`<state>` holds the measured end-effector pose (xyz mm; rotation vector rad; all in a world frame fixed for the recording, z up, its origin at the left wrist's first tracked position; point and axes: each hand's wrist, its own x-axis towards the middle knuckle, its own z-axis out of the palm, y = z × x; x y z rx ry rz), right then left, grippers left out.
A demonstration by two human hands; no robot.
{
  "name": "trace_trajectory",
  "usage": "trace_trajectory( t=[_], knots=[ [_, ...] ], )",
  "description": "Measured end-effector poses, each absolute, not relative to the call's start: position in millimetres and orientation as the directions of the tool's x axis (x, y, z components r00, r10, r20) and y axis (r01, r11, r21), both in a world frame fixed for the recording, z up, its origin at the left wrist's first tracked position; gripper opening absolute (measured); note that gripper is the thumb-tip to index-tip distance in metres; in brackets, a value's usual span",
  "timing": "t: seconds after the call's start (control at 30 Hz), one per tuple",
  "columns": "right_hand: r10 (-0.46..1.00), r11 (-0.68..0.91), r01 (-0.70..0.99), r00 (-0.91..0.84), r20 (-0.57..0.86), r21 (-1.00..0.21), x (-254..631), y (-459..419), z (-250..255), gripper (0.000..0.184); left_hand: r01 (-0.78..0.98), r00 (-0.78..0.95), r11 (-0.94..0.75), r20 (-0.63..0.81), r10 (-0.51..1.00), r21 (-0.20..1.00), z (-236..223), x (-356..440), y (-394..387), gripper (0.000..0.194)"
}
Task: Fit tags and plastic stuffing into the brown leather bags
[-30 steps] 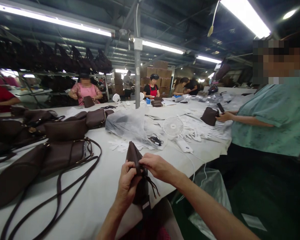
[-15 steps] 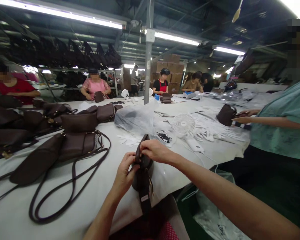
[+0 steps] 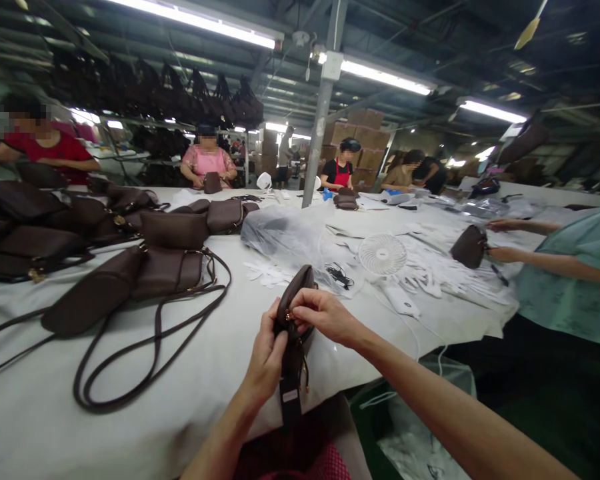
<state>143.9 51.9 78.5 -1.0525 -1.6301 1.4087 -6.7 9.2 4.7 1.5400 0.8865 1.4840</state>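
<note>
Brown leather bag (image 3: 294,288): at the near edge of the white table (image 3: 220,350), between both hands.
Left hand (image 3: 267,353): curled on the bag's side, thumb and fingers gripping it.
Right hand (image 3: 327,317): finger and thumb pinched at a small gold metal piece (image 3: 289,317) on the bag.
Round white fan (image 3: 383,255): on the table, past the bag.
</note>
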Motion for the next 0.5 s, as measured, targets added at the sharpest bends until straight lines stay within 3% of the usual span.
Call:
trace_trajectory(
  t=[0.1,0.2,0.33,0.5],
  knots=[
    [0.949,0.003,0.020,-0.314,-0.004,-1.000,137,43,72,0.020,-0.020,0.106,-0.494,0.493,0.864,0.869,-7,-8,5,0.063],
    [0.941,-0.002,0.024,-0.338,-0.011,-1.000,134,40,70,0.022,0.086,0.075,-0.503,0.498,0.864,0.860,-15,-9,6,0.082],
    [0.900,0.102,0.113,-0.434,0.043,-0.988,143,42,84,0.015,0.129,0.100,-0.480,0.470,0.877,0.868,-7,-16,9,0.062],
    [0.837,0.136,0.115,-0.544,0.052,-0.984,146,41,93,0.017,0.214,0.387,-0.507,0.404,0.829,0.835,27,-46,4,0.057]
  ],
)
